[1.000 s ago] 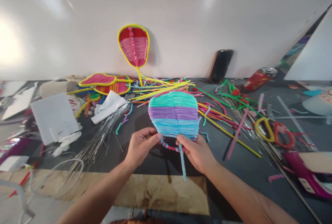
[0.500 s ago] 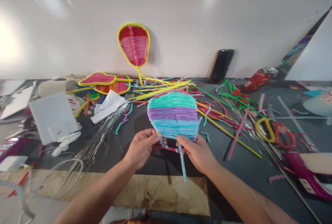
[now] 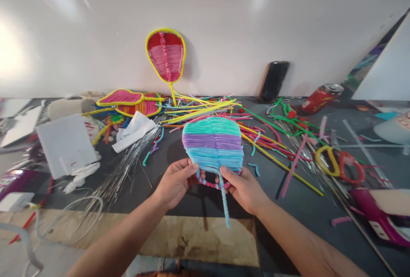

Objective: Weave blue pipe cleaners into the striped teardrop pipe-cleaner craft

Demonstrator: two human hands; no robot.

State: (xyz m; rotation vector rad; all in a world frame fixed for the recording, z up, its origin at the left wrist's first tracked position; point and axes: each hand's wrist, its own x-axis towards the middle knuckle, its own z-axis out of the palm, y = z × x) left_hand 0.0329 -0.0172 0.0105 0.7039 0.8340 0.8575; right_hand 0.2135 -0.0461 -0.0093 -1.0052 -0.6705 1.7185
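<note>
Between my two hands is a rounded panel of pipe cleaners (image 3: 212, 140), banded in green, purple and light blue. My left hand (image 3: 176, 181) pinches its lower left edge, thumb in front and fingers behind. At the lower right edge, my right hand (image 3: 245, 185) grips the panel, the thumb pressed near the base of a loose blue pipe cleaner (image 3: 226, 206) that hangs down. A twisted pink and blue rim (image 3: 209, 184) curves below the blue rows, separated from them by a gap. The fingertips behind the panel are mostly hidden.
A finished red and pink fan (image 3: 166, 57) leans on the white wall. Loose yellow pipe cleaners (image 3: 205, 110) lie behind the panel, silver wires (image 3: 124, 170) to the left. A phone (image 3: 273, 81) and a red can (image 3: 322, 97) stand back right; a purple glue gun (image 3: 378, 217) lies right.
The panel's top edge has tipped slightly lower and toward the left. The hanging blue pipe cleaner has shifted a little. Both hands keep their grip in nearly the same place.
</note>
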